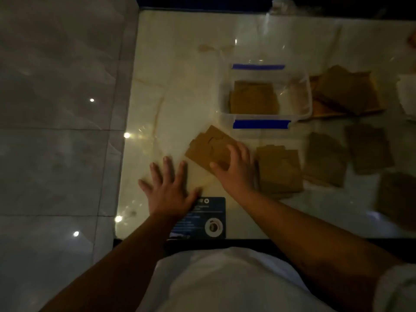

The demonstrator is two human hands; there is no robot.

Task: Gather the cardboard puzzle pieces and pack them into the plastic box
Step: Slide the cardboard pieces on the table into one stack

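left hand (pixel 167 190): flat on the pale glossy marble-patterned desk (pixel 180 86) at its near left, fingers (pixel 167 164) spread wide and holding nothing, thumb over the edge of a dark blue printed card (pixel 209 219)

dark blue printed card: one, lying flat at the near edge of the desk, partly under the left hand

stack under the right hand: a small tilted pile of thin brown cardboard puzzle pieces (pixel 209 145), just near of the box; a jigsaw-cut outline shows on the top sheet

right hand (pixel 234 167): laid on the near right corner of that pile, fingers curled down over the top sheet with the thumb at the near edge; pressing or starting to grip, I cannot tell which

clear plastic box with blue clip handles (pixel 299 95): one, open, toward the far middle of the desk; one brown pile already lies in its left half, its right half bare

handling: the card looks light, stiff and flat, easy to bend at the cut tabs, and likely to slide on the glossy desk; loose sheets may fan apart

where to hold: pinch the whole pile at opposite edges, thumb under and fingers on top, or drag it off the desk edge to get beneath it

count of piles: one in the box, one under the hand, and about five more to the right, dim and blurred, so the count is rough
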